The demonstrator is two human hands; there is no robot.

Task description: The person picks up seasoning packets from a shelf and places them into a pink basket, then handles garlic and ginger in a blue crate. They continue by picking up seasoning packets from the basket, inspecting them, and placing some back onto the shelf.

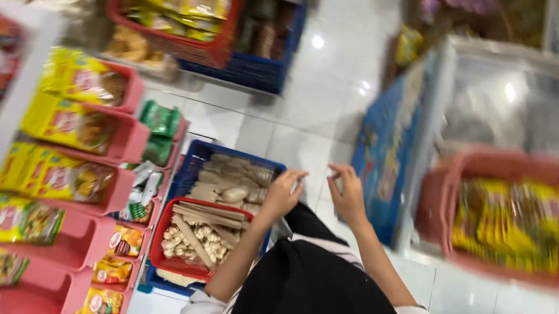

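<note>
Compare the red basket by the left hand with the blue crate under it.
The red basket is smaller and sits on top; the blue crate is larger and lies beneath. The basket holds pale sticks and small lumps; the crate holds beige packets. Both have latticed plastic walls.

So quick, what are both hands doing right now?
Left hand: fingers curled, above the blue crate; any hold cannot be told.
Right hand: fingers curled; cannot be told.

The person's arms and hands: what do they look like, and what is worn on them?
Both forearms are bare, with no gloves on the left hand or right hand. Pale short sleeves end near the elbows, beneath a black garment. Blur hides any rings.
</note>
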